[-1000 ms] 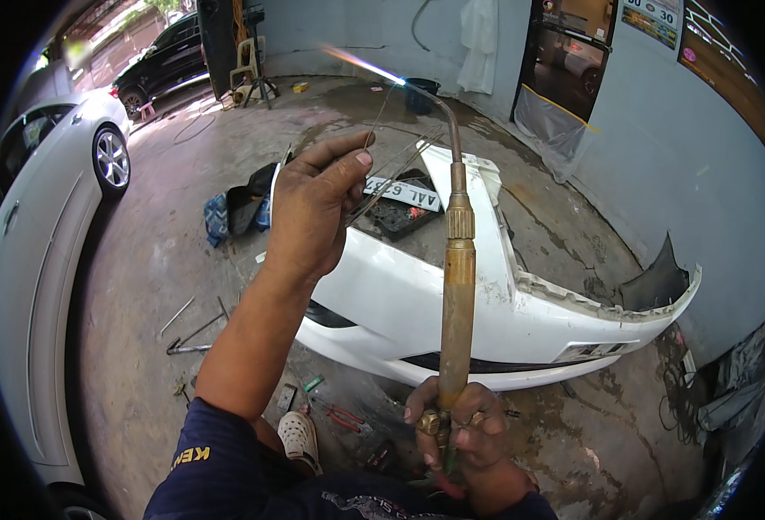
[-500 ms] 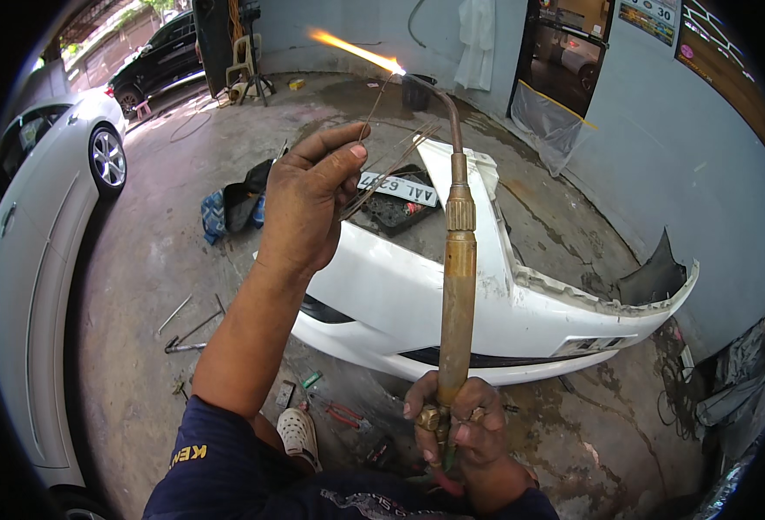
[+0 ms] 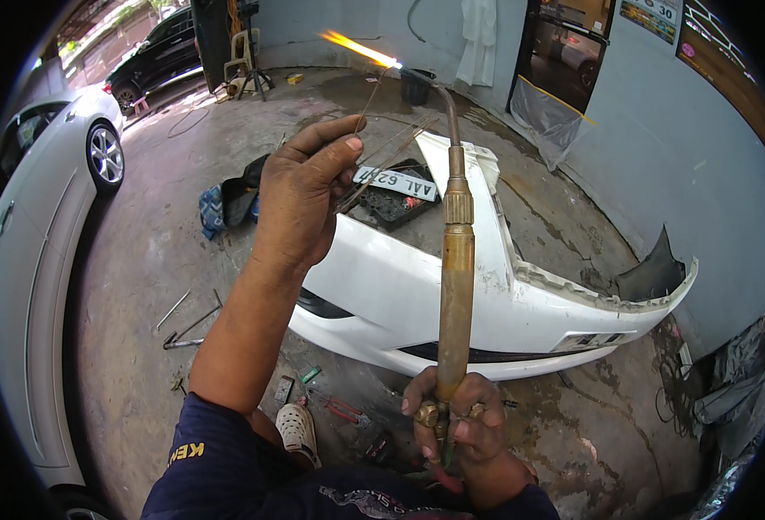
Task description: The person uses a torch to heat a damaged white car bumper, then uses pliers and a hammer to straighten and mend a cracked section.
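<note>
My right hand (image 3: 469, 425) is wrapped around the valve end of a brass gas torch (image 3: 457, 286). The torch stands upright, its bent neck curving left at the top. From its tip an orange flame (image 3: 358, 48) points up and left, away from me. Between the thumb and fingers of my left hand (image 3: 300, 195) is a thin metal rod (image 3: 371, 97), its upper end close to the bright base of the flame. Several more thin rods (image 3: 394, 154) run through the same hand and stick out to the right.
A white car bumper (image 3: 382, 286) lies on the concrete floor beyond my hands. Behind it are a black tray (image 3: 391, 206) and a licence plate (image 3: 397, 184). A white car (image 3: 40, 260) stands at left, a black bucket (image 3: 415, 87) by the far wall. Pliers (image 3: 345, 411) lie near my shoe (image 3: 297, 431).
The torch tip and flame have shifted slightly, with the rod end still close to the flame. My left hand has moved a little left. Both grips look the same.
</note>
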The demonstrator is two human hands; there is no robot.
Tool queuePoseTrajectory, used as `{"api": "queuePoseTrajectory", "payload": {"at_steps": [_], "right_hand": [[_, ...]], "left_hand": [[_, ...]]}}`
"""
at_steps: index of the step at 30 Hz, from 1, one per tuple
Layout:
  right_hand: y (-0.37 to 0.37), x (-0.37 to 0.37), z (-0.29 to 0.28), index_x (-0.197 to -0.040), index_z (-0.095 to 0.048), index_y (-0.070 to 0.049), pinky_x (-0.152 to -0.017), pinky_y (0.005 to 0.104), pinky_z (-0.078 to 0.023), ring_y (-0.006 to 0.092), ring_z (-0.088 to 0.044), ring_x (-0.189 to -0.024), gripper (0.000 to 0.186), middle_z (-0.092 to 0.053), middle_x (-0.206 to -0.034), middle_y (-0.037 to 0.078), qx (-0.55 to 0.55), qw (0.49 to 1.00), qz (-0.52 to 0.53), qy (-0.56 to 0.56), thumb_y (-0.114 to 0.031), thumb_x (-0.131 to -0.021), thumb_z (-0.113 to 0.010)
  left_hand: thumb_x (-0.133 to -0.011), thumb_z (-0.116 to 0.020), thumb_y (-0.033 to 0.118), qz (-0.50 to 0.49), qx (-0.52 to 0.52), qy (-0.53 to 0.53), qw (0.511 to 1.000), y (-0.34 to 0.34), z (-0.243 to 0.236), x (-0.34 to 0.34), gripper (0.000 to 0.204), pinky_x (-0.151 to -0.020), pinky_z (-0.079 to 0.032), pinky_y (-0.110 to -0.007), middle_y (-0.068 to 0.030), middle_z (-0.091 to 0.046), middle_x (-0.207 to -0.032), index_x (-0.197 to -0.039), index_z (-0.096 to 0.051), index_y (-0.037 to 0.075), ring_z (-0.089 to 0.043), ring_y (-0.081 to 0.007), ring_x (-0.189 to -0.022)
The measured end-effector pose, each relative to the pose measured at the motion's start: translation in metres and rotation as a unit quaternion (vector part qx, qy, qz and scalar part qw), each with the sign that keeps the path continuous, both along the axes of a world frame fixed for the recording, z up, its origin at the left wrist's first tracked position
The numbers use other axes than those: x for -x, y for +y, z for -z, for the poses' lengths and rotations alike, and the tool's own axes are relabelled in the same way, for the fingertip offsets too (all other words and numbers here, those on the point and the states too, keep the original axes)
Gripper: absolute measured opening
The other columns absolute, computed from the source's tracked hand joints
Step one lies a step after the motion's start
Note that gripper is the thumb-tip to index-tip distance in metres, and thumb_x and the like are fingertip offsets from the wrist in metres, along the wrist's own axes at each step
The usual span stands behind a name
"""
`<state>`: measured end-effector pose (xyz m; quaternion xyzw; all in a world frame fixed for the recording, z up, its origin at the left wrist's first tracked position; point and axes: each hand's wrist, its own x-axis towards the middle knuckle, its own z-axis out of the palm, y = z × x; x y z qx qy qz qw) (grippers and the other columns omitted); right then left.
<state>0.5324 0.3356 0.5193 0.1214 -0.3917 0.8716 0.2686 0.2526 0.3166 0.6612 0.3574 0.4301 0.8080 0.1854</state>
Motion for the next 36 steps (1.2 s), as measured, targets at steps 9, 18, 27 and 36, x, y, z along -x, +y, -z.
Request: {"api": "queuePoseTrajectory", "payload": {"at_steps": [9, 18, 27, 36], "right_hand": [[0.002, 0.002, -0.005, -0.091, -0.055, -0.008, -0.057, 0.0305, -0.058, 0.0211, -0.068, -0.063, 0.02, -0.06, -0.121, 0.039, -0.001, 1.0, 0.014, 0.0, -0.018, -0.098, -0.07], [0.023, -0.01, -0.012, -0.093, -0.047, -0.007, -0.041, 0.0288, -0.055, 0.0256, -0.064, -0.052, 0.033, -0.057, -0.11, 0.041, 0.013, 0.99, 0.137, 0.03, -0.024, -0.098, -0.075], [0.064, -0.022, -0.008, -0.099, -0.038, -0.01, -0.035, 0.0229, -0.05, 0.0183, -0.056, -0.043, 0.028, -0.051, -0.117, 0.038, -0.006, 0.967, 0.199, 0.158, -0.023, -0.105, -0.063], [0.069, -0.026, -0.009, -0.099, -0.036, -0.012, -0.033, 0.0205, -0.047, 0.0163, -0.054, -0.04, 0.026, -0.051, -0.117, 0.039, -0.036, 0.969, 0.197, 0.143, -0.022, -0.107, -0.059]], "left_hand": [[-0.096, -0.076, 0.005, -0.002, 0.001, 0.001, 1.0, -0.001, 0.002, 0.004, 0.036, -0.063, -0.043, -0.019, 0.0007, -0.066, -0.087, -0.129, -0.07, -0.007, -0.055, -0.0054, -0.072], [-0.093, -0.077, 0.006, 0.089, 0.176, 0.214, 0.957, -0.045, 0.02, 0.03, 0.031, -0.077, -0.052, -0.024, -0.006, -0.077, -0.098, -0.122, -0.076, -0.003, -0.067, -0.0109, -0.087], [-0.091, -0.078, 0.005, 0.334, 0.362, 0.065, 0.868, -0.019, 0.09, 0.032, 0.029, -0.05, -0.044, -0.024, -0.0049, -0.072, -0.082, -0.119, -0.079, -0.003, -0.062, -0.0089, -0.062], [-0.094, -0.068, -0.006, -0.12, 0.374, 0.574, 0.719, -0.097, 0.035, 0.009, 0.033, -0.075, -0.057, -0.031, -0.0167, -0.078, -0.112, -0.125, -0.074, 0.001, -0.074, -0.0179, -0.092]]}}
